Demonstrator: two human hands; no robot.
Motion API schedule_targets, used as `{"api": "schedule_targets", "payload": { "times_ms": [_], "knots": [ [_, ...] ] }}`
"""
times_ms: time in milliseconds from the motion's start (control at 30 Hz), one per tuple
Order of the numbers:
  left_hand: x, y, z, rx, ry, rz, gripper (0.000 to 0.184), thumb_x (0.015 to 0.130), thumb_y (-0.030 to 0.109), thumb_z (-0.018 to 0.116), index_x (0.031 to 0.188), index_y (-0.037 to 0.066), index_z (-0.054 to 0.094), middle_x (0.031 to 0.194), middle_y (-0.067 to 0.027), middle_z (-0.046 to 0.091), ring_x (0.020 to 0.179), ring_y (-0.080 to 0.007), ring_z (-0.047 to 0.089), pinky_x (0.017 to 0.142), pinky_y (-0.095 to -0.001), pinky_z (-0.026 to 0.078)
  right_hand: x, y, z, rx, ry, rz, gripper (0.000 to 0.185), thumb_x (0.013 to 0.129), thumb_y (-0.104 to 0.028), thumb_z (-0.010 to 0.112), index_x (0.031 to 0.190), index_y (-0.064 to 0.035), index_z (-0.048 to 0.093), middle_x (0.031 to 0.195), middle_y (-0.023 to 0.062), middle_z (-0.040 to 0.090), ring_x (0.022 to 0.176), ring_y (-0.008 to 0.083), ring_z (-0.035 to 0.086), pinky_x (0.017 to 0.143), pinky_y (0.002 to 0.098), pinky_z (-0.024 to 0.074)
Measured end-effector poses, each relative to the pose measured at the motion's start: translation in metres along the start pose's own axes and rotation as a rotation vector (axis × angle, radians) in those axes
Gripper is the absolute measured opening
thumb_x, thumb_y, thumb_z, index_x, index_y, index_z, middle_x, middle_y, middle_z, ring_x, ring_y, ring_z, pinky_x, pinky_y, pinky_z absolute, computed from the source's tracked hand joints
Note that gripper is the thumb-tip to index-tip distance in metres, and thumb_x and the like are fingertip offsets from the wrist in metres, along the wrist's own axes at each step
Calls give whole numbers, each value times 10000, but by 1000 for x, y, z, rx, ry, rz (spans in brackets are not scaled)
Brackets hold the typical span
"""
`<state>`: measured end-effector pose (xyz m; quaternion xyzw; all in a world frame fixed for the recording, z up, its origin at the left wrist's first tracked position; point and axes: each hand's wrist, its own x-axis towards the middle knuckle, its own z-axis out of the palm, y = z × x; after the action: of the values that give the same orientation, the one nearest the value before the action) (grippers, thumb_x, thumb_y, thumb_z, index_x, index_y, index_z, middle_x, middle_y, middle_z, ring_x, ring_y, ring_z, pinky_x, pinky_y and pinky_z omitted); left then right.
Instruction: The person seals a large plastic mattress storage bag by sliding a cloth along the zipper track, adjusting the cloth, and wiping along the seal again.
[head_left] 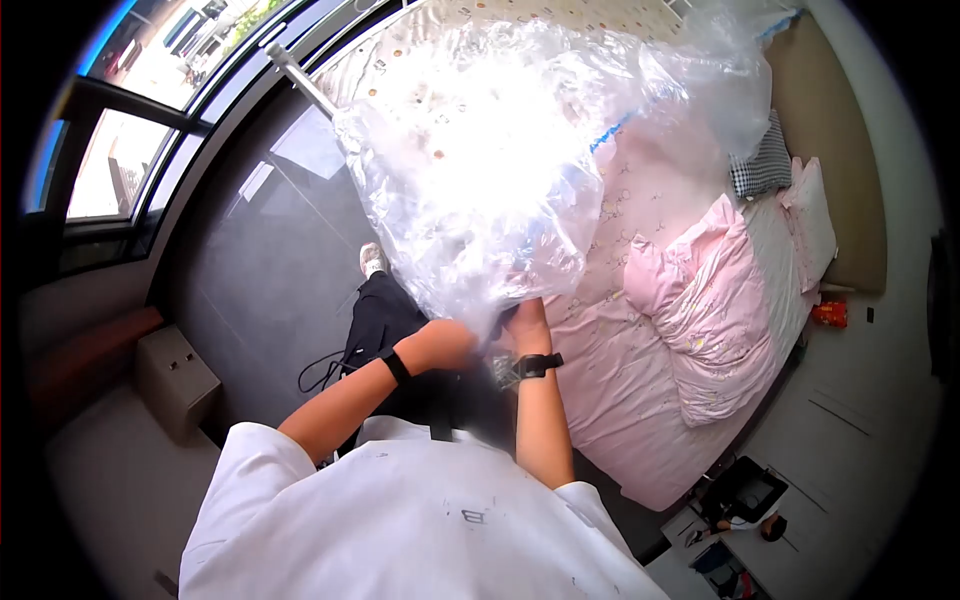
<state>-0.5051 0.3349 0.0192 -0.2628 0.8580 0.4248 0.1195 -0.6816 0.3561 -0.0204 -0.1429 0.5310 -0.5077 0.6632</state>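
A large, crinkled clear plastic bag (pixel 400 210) with a blue strip spreads in front of me over the bed, its middle washed out by glare. Its near end is bunched together at my hands. My left hand (pixel 440 345), below a black wristband, is closed on the gathered plastic, its fingers slightly blurred. Close beside it, my right hand (pixel 527 322), with a dark watch on the wrist, also grips the bunched end. The plastic partly hides the right fingers.
A bed with a pink sheet (pixel 610 400) stands to the right, with a crumpled pink quilt (pixel 700 310) and a checked pillow (pixel 762 160). A grey bedside cabinet (pixel 178 380) is at the left. Another person (pixel 765 525) is at the lower right.
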Motion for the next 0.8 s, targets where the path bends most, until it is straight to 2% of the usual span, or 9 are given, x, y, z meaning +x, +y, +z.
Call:
{"api": "schedule_targets", "payload": {
  "times_ms": [33,67,133,333,467,633,700,733,800],
  "knots": [
    [1,7,9,-47,-15,0,289,703,311,618,681,23,629,659,-190,609,663,-373,612,627,-446,499,-8,-12,-5,67,-9,-42,322,870,-275,533,1075,-29,557,975,65,598,881,194,570,793,338,464],
    [-2,19,13,-39,69,33,270,704,302,613,685,34,626,676,-189,614,663,-376,611,629,-451,499,-17,-23,-11,466,64,162,357,841,-295,575,1082,-32,556,1000,81,604,926,231,575,843,372,458],
    [-3,41,22,-15,64,83,229,709,282,603,706,56,638,694,-178,625,665,-377,614,624,-454,500,-35,-23,-45,487,135,96,453,804,-318,618,1150,-38,534,1102,90,594,1038,272,544,917,408,431],
    [-8,96,57,-6,39,209,164,671,189,591,761,72,664,743,-146,632,711,-335,623,628,-431,492,-135,-48,-115,324,329,-79,547,781,-371,598,1208,-46,496,1177,93,542,1080,272,495,943,408,379],
    [-33,118,67,-3,-25,363,167,685,167,582,787,65,665,775,-155,635,759,-344,623,645,-440,486,-192,-46,-109,333,458,-152,496,800,-397,549,1179,-77,536,1206,66,537,1094,260,489,932,405,381],
    [-68,162,85,-185,-12,480,228,709,177,584,882,62,679,855,-178,647,828,-357,630,710,-434,497,-265,-61,-96,262,588,-249,682,825,-549,482,1315,-78,423,1341,95,424,1198,296,402,1004,434,303],
    [-74,185,75,-206,7,436,237,702,177,584,883,57,680,860,-178,649,826,-356,630,715,-427,499,-297,-83,-103,151,639,-354,693,841,-563,435,1330,-73,400,1363,103,400,1222,313,380,1022,458,281],
    [-78,195,67,-213,-8,412,246,695,177,585,884,51,681,866,-178,651,824,-355,631,719,-420,501,-316,-93,-96,188,628,-401,625,854,-465,494,1314,-51,406,1345,128,410,1186,301,419,995,452,336],
    [-67,210,75,-207,10,416,230,686,174,598,864,52,678,840,-169,652,813,-353,631,701,-428,499,-353,-85,-114,-679,721,-652,595,791,-228,648,1293,-17,409,1292,154,444,1114,265,472,948,424,398]
  ]
}}
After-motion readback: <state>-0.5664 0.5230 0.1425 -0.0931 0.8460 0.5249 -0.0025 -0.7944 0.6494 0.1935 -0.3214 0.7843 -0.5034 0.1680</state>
